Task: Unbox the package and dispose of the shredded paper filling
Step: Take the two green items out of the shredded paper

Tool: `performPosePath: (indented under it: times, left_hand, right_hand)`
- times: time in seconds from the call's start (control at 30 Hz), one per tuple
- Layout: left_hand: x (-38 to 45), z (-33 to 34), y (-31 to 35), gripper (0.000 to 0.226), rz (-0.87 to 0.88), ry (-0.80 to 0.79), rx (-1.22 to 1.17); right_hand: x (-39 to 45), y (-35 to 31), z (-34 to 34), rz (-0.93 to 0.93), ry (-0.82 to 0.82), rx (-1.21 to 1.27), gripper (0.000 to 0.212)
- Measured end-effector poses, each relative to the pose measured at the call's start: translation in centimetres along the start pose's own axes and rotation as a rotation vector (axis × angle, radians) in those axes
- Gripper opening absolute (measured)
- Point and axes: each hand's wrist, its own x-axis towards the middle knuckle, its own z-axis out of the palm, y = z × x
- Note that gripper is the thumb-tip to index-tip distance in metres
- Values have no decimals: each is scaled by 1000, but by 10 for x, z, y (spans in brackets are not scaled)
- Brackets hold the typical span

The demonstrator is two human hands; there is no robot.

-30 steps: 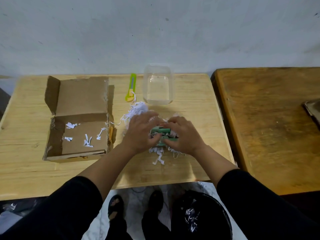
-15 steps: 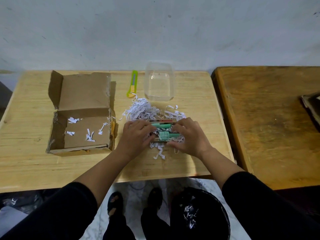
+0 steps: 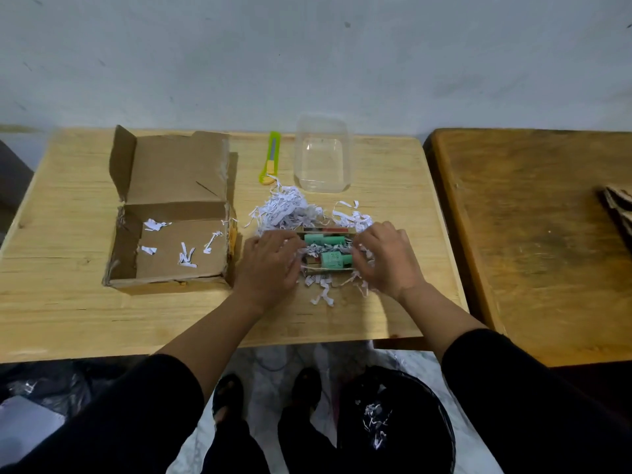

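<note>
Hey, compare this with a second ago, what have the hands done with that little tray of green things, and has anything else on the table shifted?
The left hand and right hand have spread apart to the ends of the small tray, uncovering the green items and the shredded paper behind. The cardboard box, utility knife and clear container stayed put.

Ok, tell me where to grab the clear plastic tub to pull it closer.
Pinch the near short rim of the clear rectangular plastic tub from above, thumb inside. It stands upright, open and empty, and the near end faces the hands; the shredded white paper lies just before it.
</note>
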Motion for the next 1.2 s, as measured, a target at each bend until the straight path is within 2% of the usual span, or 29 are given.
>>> performPosePath:
  times: [0.03,0.2,0.37,0.53,0.67,0.83,0.97,1.07,1.2]
  left_hand:
    - [2,0,3,29,26,-3,-3]
    - [11,2,2,48,68,-188,-27]
    - [4,11,-4,53,33,-185,-6]
    - [14,5,2,43,23,-92,-68]
    - [23,6,3,45,38,-121,-69]
    - [22,13,-7,56,26,-233,24]
    - [32,9,-1,68,-12,-306,37]
    - [40,9,5,53,-14,-321,64]
    - [48,9,6,47,6,-306,102]
  right_hand:
    - [9,-3,1,16,15,-2,15]
    - [42,-9,13,167,-156,18,28]
    - [51,0,16,228,-193,-34,30]
    - [37,6,12,107,-9,3,32]
    - [18,10,13,77,-58,82,35]
    - [-8,22,12,151,-108,137,41]
    - [-18,28,15,86,-70,98,35]
    - [-11,22,13,53,5,42,34]
    - [2,4,16,-2,-96,80,47]
